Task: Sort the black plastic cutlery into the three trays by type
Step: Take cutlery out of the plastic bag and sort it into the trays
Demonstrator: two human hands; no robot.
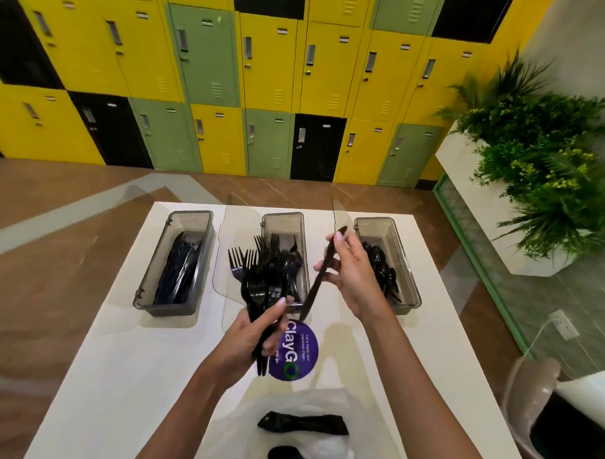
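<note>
**tray_nerd:** Black plastic everywhere, lol. The person's left hand (253, 334) is wrapped round a mixed bundle (261, 279), mostly forks, held above the worktop (118, 360) in front of the middle tray (282, 216). The right hand (354, 279) pinches one long piece (318, 281), a knife by the look of it, with its lower tip right by the bundle.

**sortbot99:** Then it belongs in the left tray (144, 292), where the knives lie. They'd do well to lift it fully free of the fork tines first. Then cross above the left hand, not under it, and lay it lengthwise with the others so it doesn't bridge the rim. The right tray (412, 295) has spoons, so skip that. More cutlery sits on the bag (239, 429) nearest the person.
</note>
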